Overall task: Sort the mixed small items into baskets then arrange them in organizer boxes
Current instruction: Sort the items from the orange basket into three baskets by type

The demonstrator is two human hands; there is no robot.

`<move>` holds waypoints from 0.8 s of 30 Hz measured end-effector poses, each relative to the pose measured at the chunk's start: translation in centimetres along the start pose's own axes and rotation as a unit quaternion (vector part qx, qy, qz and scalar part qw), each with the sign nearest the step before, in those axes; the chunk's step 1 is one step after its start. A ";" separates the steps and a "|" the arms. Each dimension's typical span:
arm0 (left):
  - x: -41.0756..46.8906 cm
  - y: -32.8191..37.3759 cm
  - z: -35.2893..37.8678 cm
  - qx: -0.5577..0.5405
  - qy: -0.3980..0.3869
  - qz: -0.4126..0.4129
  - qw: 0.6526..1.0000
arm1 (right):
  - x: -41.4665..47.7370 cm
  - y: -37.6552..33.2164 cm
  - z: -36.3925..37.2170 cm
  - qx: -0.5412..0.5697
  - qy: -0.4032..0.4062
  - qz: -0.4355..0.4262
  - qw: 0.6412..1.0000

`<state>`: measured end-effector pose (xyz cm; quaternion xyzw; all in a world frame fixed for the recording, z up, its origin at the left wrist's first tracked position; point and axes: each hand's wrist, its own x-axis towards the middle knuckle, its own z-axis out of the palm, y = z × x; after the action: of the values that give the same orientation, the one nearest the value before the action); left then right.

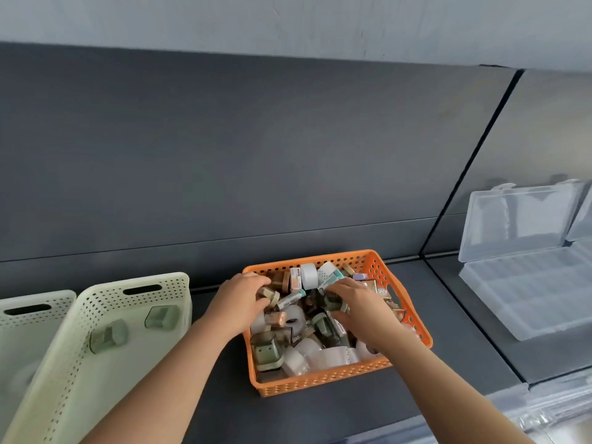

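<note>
Inside the orange basket [320, 384], left hand [242, 299] pinches a beige item [271, 295]; right hand [357, 304] covers its grip, impossible to tell

One orange basket [320, 384] at lower centre; its small items [304, 315] are too jumbled to count. Two green baskets at lower left: near basket [179, 293], edge basket [61, 306]. The near basket holds two green pieces [109, 336]. Two clear boxes at right: open box [519, 283], cut-off box [583, 216]. Two hands: left hand [238, 302], right hand [362, 307].
</note>
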<state>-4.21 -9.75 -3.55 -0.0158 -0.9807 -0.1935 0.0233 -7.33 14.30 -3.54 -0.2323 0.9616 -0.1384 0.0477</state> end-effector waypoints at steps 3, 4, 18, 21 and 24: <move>-0.2 0.3 0.1 0.001 0.013 -0.001 1.000 | 0.0 0.5 0.2 -0.001 0.002 -0.022 1.000; -0.4 0.4 0.0 -0.007 0.023 0.000 1.000 | 0.0 0.4 0.1 0.007 0.001 -0.026 1.000; -11.6 -9.4 -4.8 -0.240 0.171 -0.182 0.938 | 2.6 -14.0 0.6 0.225 -0.009 -0.185 0.957; -13.3 -13.5 -5.7 -0.177 0.132 -0.214 0.952 | 4.3 -18.2 2.4 0.190 -0.037 -0.210 0.958; -14.1 -16.4 -6.2 -0.051 0.072 -0.191 0.978 | 5.9 -21.1 4.2 0.107 -0.081 -0.211 0.968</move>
<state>9.46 -27.63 -4.75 0.1844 -0.9502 -0.2449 0.0554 -2.71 -7.46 -1.67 -0.4343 0.8631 -0.2282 0.1201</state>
